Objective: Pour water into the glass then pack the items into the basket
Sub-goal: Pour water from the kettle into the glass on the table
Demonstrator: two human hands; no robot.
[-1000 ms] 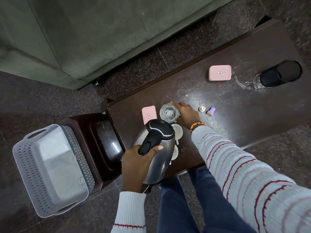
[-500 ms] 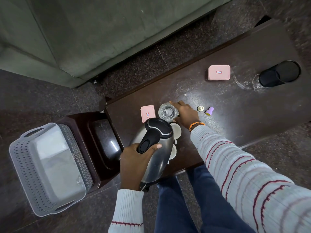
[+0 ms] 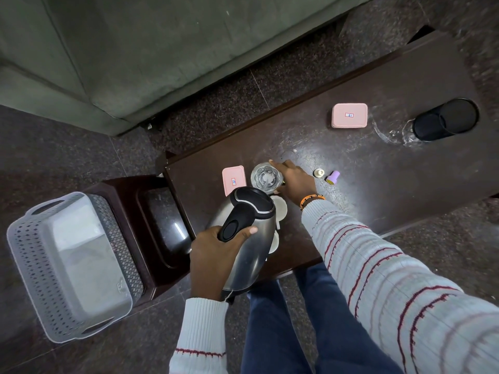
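My left hand point(image 3: 216, 255) grips the black handle of a steel kettle point(image 3: 247, 244), which is tilted with its spout toward a clear glass point(image 3: 266, 177). The glass stands on the dark table point(image 3: 378, 184), and my right hand point(image 3: 294, 182) is wrapped around its right side. A pink box point(image 3: 233, 180) lies just left of the glass, a second pink box point(image 3: 349, 115) farther right. A small cream cap point(image 3: 319, 173) and a purple cap point(image 3: 333, 177) lie right of my right hand. The grey perforated basket point(image 3: 24, 255) sits at the lower left.
A black cylinder point(image 3: 445, 120) lies on its side at the table's right end, beside a clear glass item point(image 3: 388, 132). White cups point(image 3: 279, 207) are partly hidden under the kettle. A dark stool point(image 3: 127, 211) stands between table and basket. A green sofa point(image 3: 135, 49) fills the top.
The kettle, glass and both hands hold the same pose throughout. Only the camera view drifts slightly.
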